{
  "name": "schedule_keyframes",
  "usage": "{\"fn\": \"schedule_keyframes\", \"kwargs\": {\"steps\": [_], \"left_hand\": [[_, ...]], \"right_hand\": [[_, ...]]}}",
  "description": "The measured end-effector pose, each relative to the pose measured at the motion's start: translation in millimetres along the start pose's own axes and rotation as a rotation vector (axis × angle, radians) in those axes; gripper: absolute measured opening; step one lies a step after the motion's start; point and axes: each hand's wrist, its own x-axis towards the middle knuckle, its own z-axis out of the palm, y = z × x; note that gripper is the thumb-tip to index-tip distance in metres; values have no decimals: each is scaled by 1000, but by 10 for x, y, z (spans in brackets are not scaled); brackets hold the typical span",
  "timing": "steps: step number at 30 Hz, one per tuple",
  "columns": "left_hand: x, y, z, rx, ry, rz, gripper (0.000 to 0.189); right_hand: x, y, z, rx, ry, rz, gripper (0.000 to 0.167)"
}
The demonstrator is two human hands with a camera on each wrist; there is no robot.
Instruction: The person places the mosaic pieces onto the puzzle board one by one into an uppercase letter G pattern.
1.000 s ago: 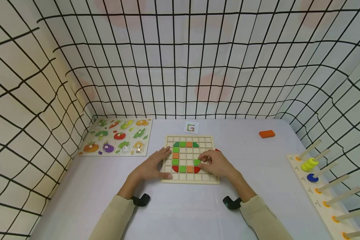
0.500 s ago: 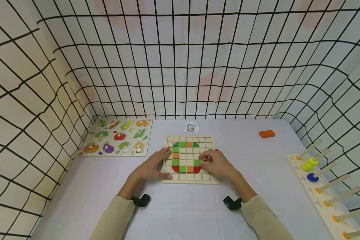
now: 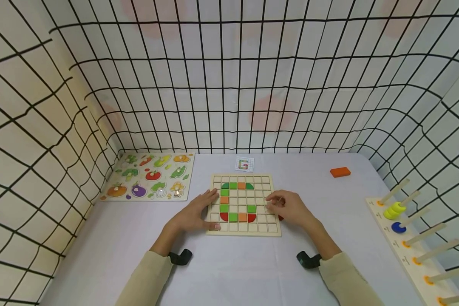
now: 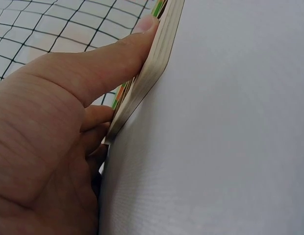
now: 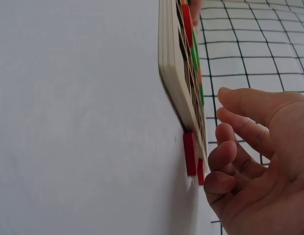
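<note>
A wooden grid board lies on the white table, with green, orange and red tiles set in a C-like outline. Along its lower right part sit a green square tile and a red rounded tile. My left hand rests at the board's left edge, fingers spread, with the thumb on the near corner. Over the right edge hovers my right hand, fingers loosely bent; the right wrist view shows nothing between them. Two red pieces lie beside the board below that hand.
Behind the board is a small pattern card. A vegetable puzzle board stands at the back left, an orange block at the back right. A peg board with rings runs along the right. Black netting surrounds the table.
My right hand has moved off the green square tile, to the right, leaving that tile on the board. The left hand has stayed in place.
</note>
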Motion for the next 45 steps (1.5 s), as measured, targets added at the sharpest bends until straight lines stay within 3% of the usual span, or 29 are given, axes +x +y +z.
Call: {"fn": "schedule_keyframes", "kwargs": {"steps": [10,21,29,37,45], "left_hand": [[-17,15,-8,3,2,-13,106],[-22,2,-4,-8,-1,-13,106],[-11,14,18,-10,-2,-10,107],[1,20,16,-4,0,-12,106],[5,11,13,5,3,-12,106]], "right_hand": [[-11,213,-185,-48,31,84,18],[105,359,-243,-136,26,31,25],[197,319,-243,-153,-48,23,36],[177,326,-287,-155,-19,97,22],[126,357,-329,-155,-29,77,30]]}}
